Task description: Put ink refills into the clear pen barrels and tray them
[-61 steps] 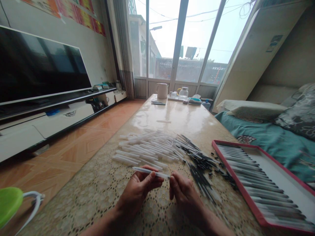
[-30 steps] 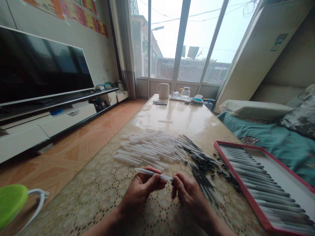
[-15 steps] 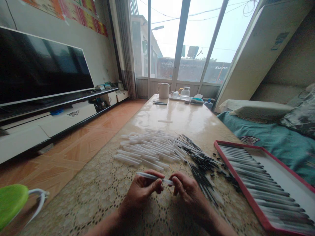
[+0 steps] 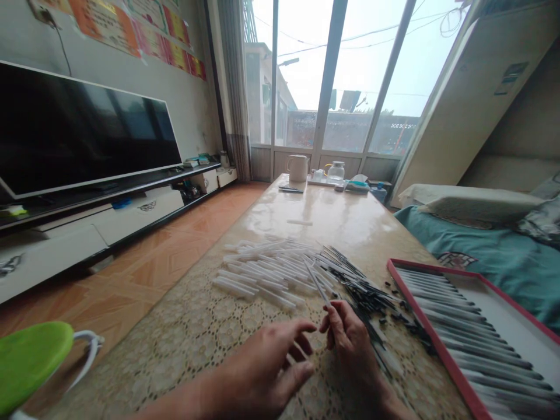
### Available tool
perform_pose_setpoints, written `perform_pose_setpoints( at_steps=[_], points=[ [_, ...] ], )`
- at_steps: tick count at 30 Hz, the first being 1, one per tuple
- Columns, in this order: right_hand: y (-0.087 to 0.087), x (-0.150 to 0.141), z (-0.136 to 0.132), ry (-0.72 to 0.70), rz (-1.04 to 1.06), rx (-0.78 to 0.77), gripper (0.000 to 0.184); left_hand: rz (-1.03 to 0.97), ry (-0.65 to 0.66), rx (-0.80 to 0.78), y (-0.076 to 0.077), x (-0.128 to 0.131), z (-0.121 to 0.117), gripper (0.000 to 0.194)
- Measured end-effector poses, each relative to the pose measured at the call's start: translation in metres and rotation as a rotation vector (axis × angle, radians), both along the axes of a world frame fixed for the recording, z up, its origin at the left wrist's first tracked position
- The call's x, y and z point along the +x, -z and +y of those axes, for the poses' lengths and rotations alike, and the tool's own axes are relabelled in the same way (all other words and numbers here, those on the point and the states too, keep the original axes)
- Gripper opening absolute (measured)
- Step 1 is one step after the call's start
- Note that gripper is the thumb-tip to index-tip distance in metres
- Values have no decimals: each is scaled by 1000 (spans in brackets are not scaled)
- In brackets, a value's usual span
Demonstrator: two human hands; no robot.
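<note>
the left hand (image 4: pixel 266 367) was open, the right hand (image 4: pixel 347 344) pinched a white tube (image 4: pixel 317 283) — pens (image 4: pixel 464 332) lay ranked in a red tray (image 4: pixel 431 338), many loose tubes (image 4: pixel 262 271) and black refills (image 4: pixel 363 294) left on the worktop (image 4: pixel 315 213).

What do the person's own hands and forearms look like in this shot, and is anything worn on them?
The left hand and right hand are bare: no gloves, and no ring, watch or bracelet shows. The forearms run bare out of the view, with no sleeve visible.
</note>
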State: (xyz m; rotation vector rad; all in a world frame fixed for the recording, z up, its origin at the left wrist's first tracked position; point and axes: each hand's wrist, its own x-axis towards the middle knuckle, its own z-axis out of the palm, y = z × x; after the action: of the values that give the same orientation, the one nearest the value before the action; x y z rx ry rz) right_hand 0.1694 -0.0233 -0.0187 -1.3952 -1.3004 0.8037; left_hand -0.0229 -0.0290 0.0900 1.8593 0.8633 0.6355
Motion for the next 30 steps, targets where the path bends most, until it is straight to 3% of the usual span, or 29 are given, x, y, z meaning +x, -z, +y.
perform_pose_setpoints(
  at_steps=[2, 5, 8, 11, 14, 17, 24, 27, 30],
  points=[
    [1, 0, 1, 11, 28, -1, 36, 97, 5, 222, -7, -2, 26, 33],
    [2, 1, 3, 37, 84, -7, 38, 318, -191, 474, 10, -5, 93, 31],
    [1, 2, 5, 44, 140, -26, 39, 426, -329, 509, 39, -8, 159, 36],
    [0, 2, 6, 33, 164, -43, 36, 494, -424, 516, 62, -10, 191, 37],
    [1, 1, 6, 32, 170, -52, 36, 513, -431, 546, 73, -11, 191, 36],
    [3, -1, 6, 84, 177, -29, 39, 493, -367, 581, 78, -12, 172, 37],
    [8, 3, 8, 71, 202, -63, 41, 418, -139, 626, 70, -24, 122, 38],
    [10, 5, 8, 55, 209, -64, 40, 410, -100, 659, 64, -32, 125, 37],
    [10, 5, 8, 49, 206, -69, 39, 533, -300, 681, 63, -43, 152, 37]
  ],
)
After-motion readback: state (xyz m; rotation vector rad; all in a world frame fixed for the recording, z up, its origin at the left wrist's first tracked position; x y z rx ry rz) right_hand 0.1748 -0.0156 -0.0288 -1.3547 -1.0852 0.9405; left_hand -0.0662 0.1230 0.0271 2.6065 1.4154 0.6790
